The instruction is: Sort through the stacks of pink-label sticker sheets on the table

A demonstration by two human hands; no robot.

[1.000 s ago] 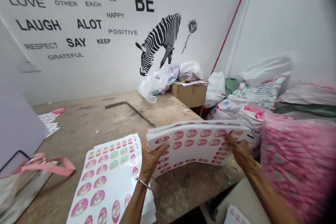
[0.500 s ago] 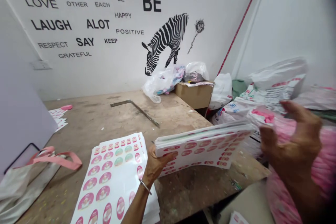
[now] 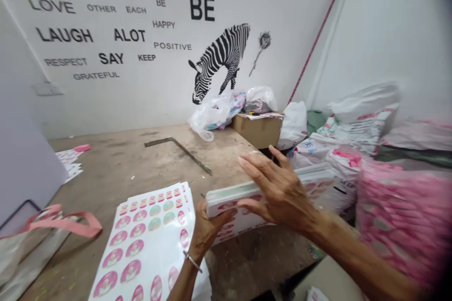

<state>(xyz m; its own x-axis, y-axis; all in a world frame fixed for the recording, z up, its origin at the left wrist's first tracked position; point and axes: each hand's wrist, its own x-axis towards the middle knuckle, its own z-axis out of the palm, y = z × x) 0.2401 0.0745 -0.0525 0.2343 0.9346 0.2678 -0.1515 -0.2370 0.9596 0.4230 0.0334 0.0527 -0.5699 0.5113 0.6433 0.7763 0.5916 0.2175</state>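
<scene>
Stack of sheets (image 3: 226,194): held edge-up above the surface's right edge, just right of the loose sheets (image 3: 151,240) lying flat.
Left hand (image 3: 206,228): grip pinching the stack's lower left end, thumb in front.
Right hand (image 3: 278,193): fingers spread, palm flat over the stack's top edge; contact unclear.
Technique: judged best to support from below and press evenly so the edges align.

My left hand (image 3: 206,228) raised with fingers curled in a grip, bangle at my wrist, my right hand (image 3: 278,193) spread flat, fingers splayed, forearm reaching across
</scene>
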